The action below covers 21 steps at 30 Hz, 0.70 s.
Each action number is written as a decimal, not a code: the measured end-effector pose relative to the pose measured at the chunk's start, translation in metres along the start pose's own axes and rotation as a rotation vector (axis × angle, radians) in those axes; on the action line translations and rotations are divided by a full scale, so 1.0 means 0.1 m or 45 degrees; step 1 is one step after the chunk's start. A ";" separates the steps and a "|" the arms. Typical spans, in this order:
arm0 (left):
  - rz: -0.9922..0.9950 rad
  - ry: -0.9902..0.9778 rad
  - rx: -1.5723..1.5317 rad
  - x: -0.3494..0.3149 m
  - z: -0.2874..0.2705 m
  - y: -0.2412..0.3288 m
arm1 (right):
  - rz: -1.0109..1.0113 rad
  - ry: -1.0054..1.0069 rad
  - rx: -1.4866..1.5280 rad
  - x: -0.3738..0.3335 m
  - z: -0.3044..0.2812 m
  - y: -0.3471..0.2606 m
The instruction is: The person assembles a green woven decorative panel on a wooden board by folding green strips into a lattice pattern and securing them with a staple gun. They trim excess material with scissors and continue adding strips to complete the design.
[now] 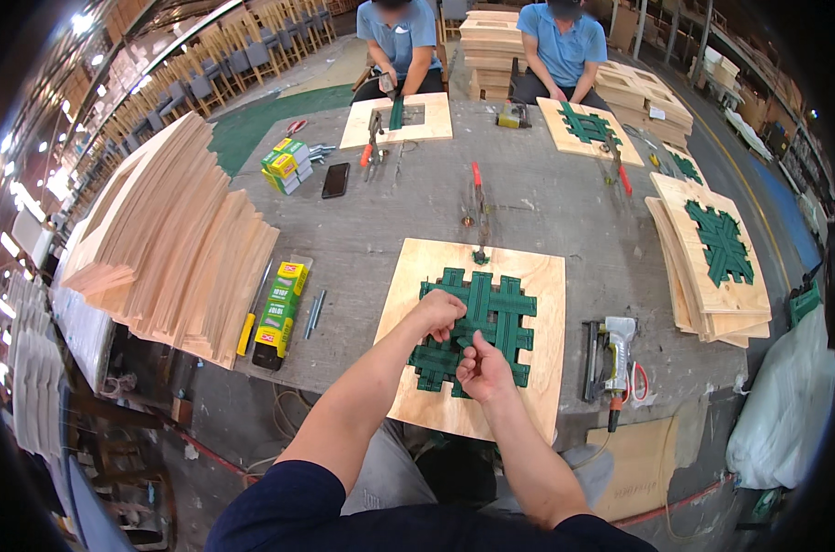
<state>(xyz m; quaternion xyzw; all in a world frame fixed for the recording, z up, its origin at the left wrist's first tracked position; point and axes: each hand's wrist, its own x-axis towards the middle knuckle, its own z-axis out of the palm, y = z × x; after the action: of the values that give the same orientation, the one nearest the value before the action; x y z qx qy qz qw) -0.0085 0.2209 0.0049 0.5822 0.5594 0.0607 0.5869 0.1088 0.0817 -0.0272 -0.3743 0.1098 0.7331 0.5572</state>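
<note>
A square plywood board (541,276) lies before me at the near table edge. Green webbing straps (477,294) cross over and under each other on it, their short ends sticking out on all sides. My left hand (440,313) is closed over the upper left of the weave; its curled fingers hide what they pinch. Just below and to the right, my right hand (484,370) is closed, thumb and fingers pinching a loose green strap end near the middle. A clamp (480,230) with a red handle touches the board's far edge.
Plywood stacks flank me left (173,248) and right (684,276). A staple gun (618,354) and scissors (638,382) lie right; a staple box (281,308) and yellow-handled knife (246,333) left. Across the table, two people (399,46) work on similar boards beside a phone (335,180).
</note>
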 end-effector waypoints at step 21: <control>0.652 0.377 0.217 -0.67 0.60 -0.26 | -0.750 0.277 -1.376 -1.04 -0.73 -0.13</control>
<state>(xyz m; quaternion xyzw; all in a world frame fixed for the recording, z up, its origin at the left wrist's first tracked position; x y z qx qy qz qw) -0.0045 0.1269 0.0059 0.7362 0.4769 0.2438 0.4137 0.1616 -0.0324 -0.0044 -0.6903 -0.3285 0.4583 0.4534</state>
